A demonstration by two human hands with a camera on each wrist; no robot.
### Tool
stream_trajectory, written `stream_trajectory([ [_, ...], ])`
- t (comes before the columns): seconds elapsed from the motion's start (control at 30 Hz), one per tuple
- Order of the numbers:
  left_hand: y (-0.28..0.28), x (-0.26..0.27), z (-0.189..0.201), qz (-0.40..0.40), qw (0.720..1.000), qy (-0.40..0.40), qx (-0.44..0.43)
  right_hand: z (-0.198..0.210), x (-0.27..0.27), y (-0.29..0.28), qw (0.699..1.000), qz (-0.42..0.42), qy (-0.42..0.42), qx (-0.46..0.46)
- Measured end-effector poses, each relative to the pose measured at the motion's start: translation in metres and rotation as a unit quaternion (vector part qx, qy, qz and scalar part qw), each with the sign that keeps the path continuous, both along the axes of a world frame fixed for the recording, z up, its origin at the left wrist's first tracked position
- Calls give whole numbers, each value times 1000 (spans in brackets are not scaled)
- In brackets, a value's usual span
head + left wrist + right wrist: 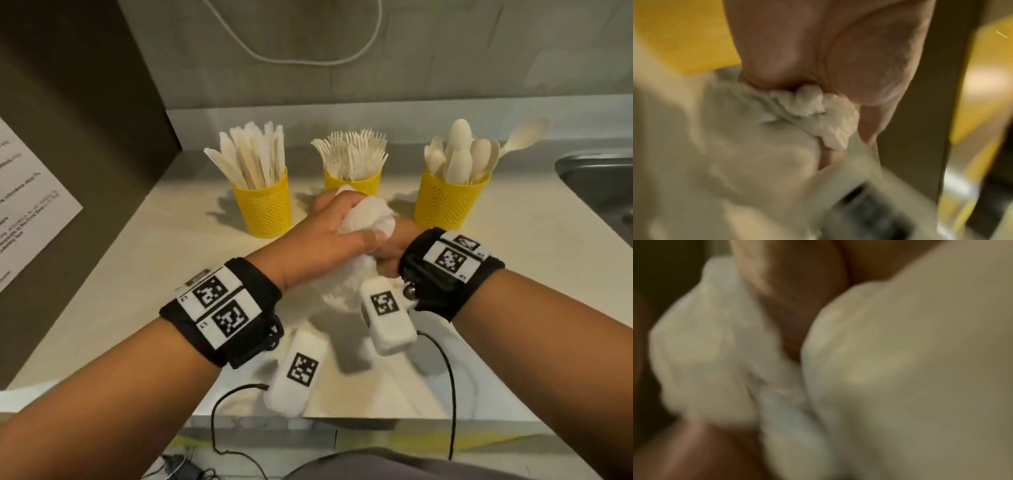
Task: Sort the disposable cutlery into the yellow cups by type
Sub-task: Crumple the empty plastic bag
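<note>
Three yellow mesh cups stand in a row at the back of the counter. The left cup (263, 209) holds knives (253, 157), the middle cup (352, 186) forks (352, 154), and the right cup (448, 202) spoons (459, 154). In front of the middle cup, my left hand (325, 233) grips a crumpled white plastic bag (366, 216). My right hand (390, 253) lies under it, mostly hidden, and holds the bag's lower part. The left wrist view shows the bunched bag (818, 112) squeezed in my fist. The right wrist view is blurred, with bag folds (715, 353) around my fingers (793, 288).
A steel sink (599, 181) lies at the right edge of the counter. A printed sheet (27, 205) hangs on the dark panel at the left. A white cable (308, 58) loops on the back wall. Black wrist cables (448, 377) dangle over the counter's front edge.
</note>
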State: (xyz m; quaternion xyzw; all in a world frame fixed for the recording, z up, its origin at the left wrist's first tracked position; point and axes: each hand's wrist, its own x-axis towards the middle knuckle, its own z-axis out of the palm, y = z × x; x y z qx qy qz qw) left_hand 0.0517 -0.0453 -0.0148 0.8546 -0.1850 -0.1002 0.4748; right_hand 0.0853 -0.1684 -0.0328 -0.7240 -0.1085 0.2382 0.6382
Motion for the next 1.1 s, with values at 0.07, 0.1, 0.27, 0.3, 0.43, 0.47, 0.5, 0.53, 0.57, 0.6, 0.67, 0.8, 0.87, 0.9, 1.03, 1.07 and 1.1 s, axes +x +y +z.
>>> stream_trajectory([
  [0.07, 4, 0, -5, -43, 994, -79, 68, 3, 2, -8, 983, -72, 100, 135],
  [0.1, 8, 1, -7, -39, 990, -113, 80, 6, -3, -10, 977, -83, 120, 154],
  [0.27, 15, 23, -10, 135, 954, -244, 109, 11, -13, -27, 935, -108, 171, 292],
  [0.3, 14, 27, -9, 182, 946, -244, 112, 11, -17, -29, 939, -99, 172, 281],
  [0.43, -19, 17, -10, 151, 956, -236, 84, 7, -24, -14, 910, -60, 192, 364],
  [0.47, -28, 10, -12, 109, 967, -217, 75, 7, -22, -10, 893, -80, 196, 397],
  [0.5, -34, 2, -12, 76, 976, -196, 55, 9, -21, -7, 882, -118, 207, 406],
  [0.53, -37, -5, -11, 60, 983, -173, 26, 12, -21, -5, 878, -147, 211, 404],
  [0.57, -35, -9, -10, 57, 987, -153, 0, 13, -21, -4, 879, -162, 206, 398],
  [0.6, -32, -12, -9, 65, 987, -146, -20, 11, -22, -4, 883, -170, 202, 389],
  [0.67, -26, -16, -8, 89, 975, -202, -33, 7, -23, -3, 884, -176, 191, 389],
  [0.8, -22, -8, -14, 167, 938, -303, -25, 8, -31, -1, 867, -167, 182, 432],
  [0.87, -21, -1, -15, 159, 947, -265, -85, 5, -40, 1, 857, -158, 175, 459],
  [0.9, -20, 0, -15, 137, 955, -244, -98, 3, -43, 2, 855, -149, 166, 468],
  [1.03, -22, -5, -15, 98, 957, -265, -68, 0, -47, 5, 850, -105, 152, 493],
  [1.07, -22, -9, -13, 88, 955, -280, -41, 1, -49, 4, 842, -87, 152, 510],
  [1.1, -22, -11, -11, 87, 950, -299, 20, 0, -50, 2, 835, -71, 154, 523],
])
